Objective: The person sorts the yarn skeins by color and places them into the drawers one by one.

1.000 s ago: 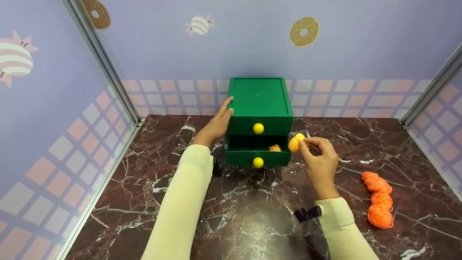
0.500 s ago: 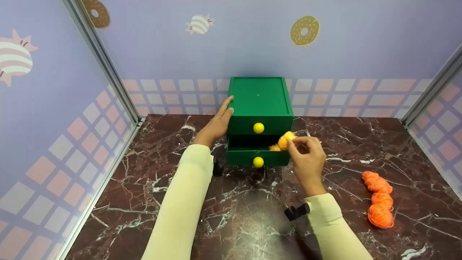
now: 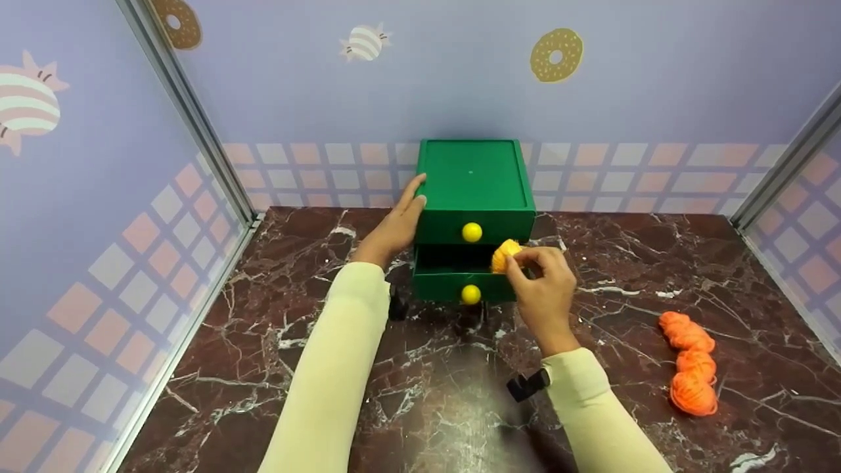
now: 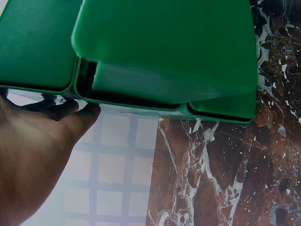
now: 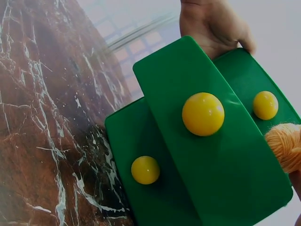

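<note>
In the head view my right hand [image 3: 546,289] pinches a yellow yarn skein [image 3: 504,256] between thumb and fingers, over the right part of a pulled-out drawer [image 3: 437,287]. The right wrist view shows the skein [image 5: 286,146] at the drawer's top edge. That drawer is the middle one of a green drawer cabinet [image 3: 471,174] with round yellow knobs. My left hand [image 3: 396,226] rests on the cabinet's left side, fingers extended along it and fingertips near the top edge. In the left wrist view those fingers [image 4: 82,120] lie against the side wall.
Orange yarn skeins [image 3: 690,361] lie in a row on the dark marbled table [image 3: 447,407] at the right. A patterned wall [image 3: 460,79] stands behind the cabinet. Side panels [image 3: 98,230] in metal frames flank the table.
My right hand has carried the yellow skein leftward, from beside the drawer to over its opening. The yarn seen earlier inside the drawer is now hidden behind it. My left hand stays put.
</note>
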